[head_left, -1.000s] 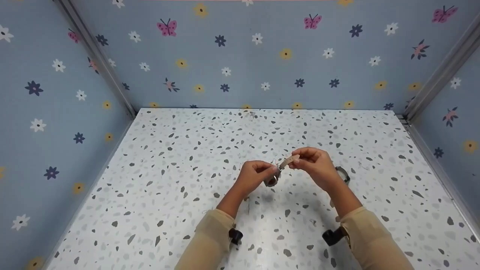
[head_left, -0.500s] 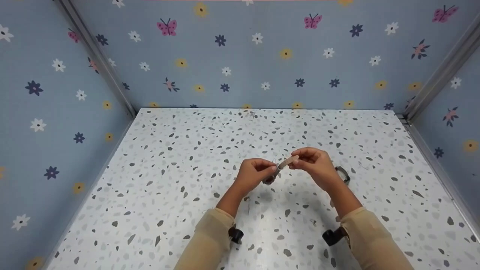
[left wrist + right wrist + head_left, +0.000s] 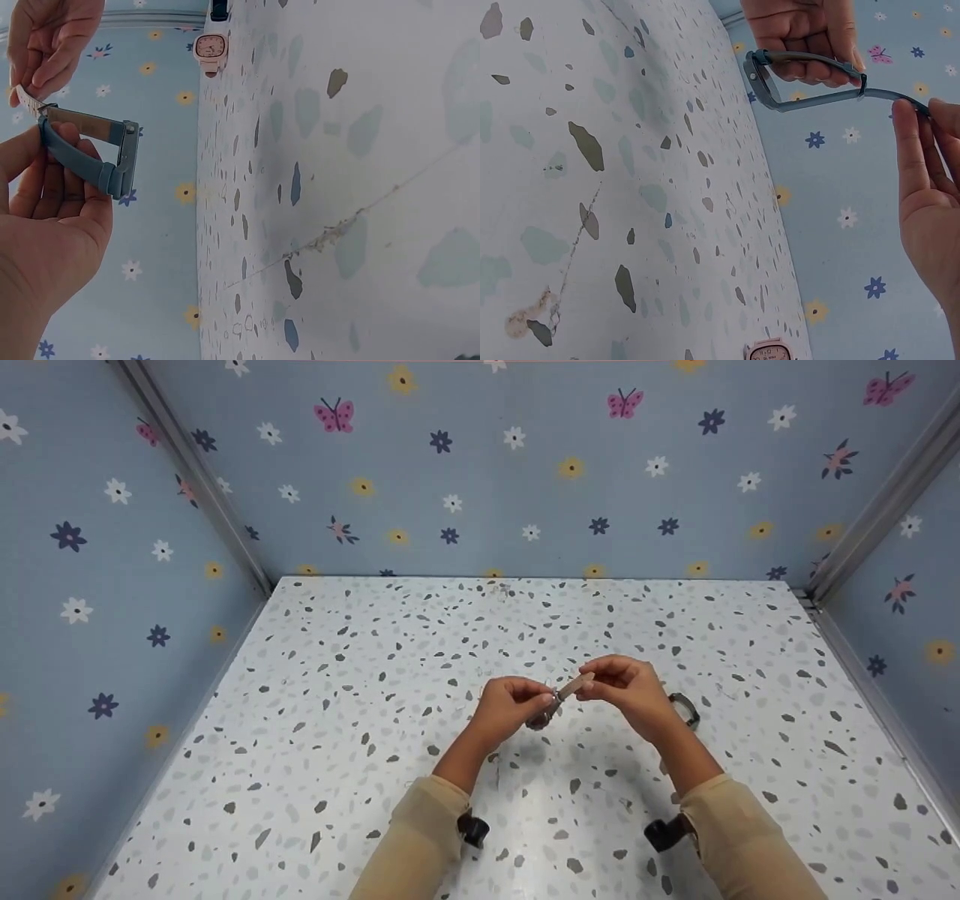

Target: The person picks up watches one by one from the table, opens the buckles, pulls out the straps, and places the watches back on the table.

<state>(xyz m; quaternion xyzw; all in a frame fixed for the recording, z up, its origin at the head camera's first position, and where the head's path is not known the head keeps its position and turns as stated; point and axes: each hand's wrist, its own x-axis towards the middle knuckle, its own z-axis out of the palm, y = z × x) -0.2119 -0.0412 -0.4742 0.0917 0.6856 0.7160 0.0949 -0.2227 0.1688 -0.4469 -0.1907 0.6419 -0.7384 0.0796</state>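
Note:
Both hands hold one wristwatch (image 3: 541,718) above the table. Its strap looks blue-grey in the wrist views, and the tail looks tan from the head. My left hand (image 3: 501,711) pinches the strap at the buckle, with the watch case (image 3: 127,161) hanging below. My right hand (image 3: 634,697) pinches the free strap tail (image 3: 576,684) between thumb and fingers. In the right wrist view the strap (image 3: 825,97) forms a loop, its tail passing through the buckle (image 3: 862,84). The watch face is turned mostly away.
A dark watch (image 3: 685,710) lies on the speckled table (image 3: 420,645) beside my right wrist. A pink watch (image 3: 211,48) lies near it, mostly hidden by my right arm in the head view. Flowered panels (image 3: 480,472) enclose the table at the back and sides.
The watch case has tilted in my left hand and shows narrower from above. My right hand has shifted slightly left with the strap tail. Both hands keep their hold.

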